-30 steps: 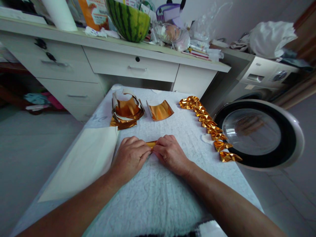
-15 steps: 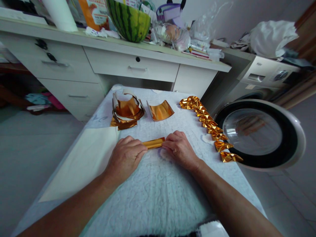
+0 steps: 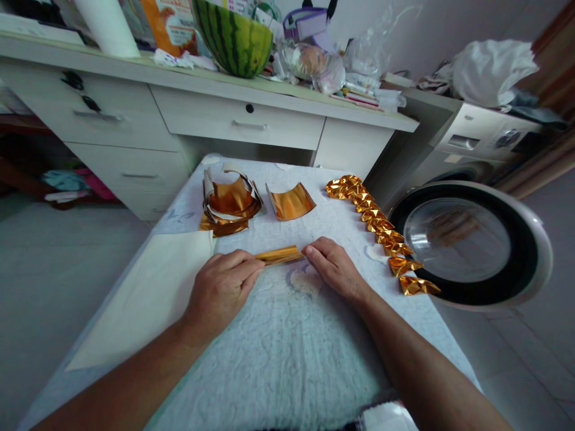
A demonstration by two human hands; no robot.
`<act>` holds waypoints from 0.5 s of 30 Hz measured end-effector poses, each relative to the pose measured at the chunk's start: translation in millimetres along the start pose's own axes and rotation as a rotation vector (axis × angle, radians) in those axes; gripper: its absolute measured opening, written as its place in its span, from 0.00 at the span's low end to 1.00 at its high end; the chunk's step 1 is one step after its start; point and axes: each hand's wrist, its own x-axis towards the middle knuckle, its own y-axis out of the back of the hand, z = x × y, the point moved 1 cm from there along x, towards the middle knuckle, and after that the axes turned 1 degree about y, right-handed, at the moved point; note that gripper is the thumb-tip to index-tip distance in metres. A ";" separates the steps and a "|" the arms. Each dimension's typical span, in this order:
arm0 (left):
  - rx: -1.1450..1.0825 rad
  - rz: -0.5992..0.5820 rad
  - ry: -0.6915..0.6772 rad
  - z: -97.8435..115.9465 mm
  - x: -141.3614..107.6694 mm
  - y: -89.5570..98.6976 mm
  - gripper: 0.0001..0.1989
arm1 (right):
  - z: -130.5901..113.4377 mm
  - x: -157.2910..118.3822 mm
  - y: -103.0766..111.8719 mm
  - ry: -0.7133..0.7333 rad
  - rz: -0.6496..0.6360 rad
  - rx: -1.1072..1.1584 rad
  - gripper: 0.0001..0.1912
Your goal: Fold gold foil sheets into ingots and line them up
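Your cloth-covered table carries a pile of curled gold sheets, a single curved gold sheet, a row of folded gold pieces and a flat pale sheet.

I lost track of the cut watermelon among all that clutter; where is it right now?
The watermelon sits on the long counter, beyond the cloth-covered table, just right of the orange packet.
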 end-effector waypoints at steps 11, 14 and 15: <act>0.016 0.071 -0.007 2.2 -1.2 1.3 0.09 | 3.5 -1.4 -4.5 -0.135 0.017 0.220 0.10; 0.018 0.087 -0.005 2.7 -1.0 1.2 0.08 | 6.7 -1.4 -10.1 -0.181 0.025 0.322 0.08; 0.018 0.087 -0.002 2.7 -0.9 1.0 0.08 | 7.5 -1.3 -12.0 -0.199 0.027 0.373 0.08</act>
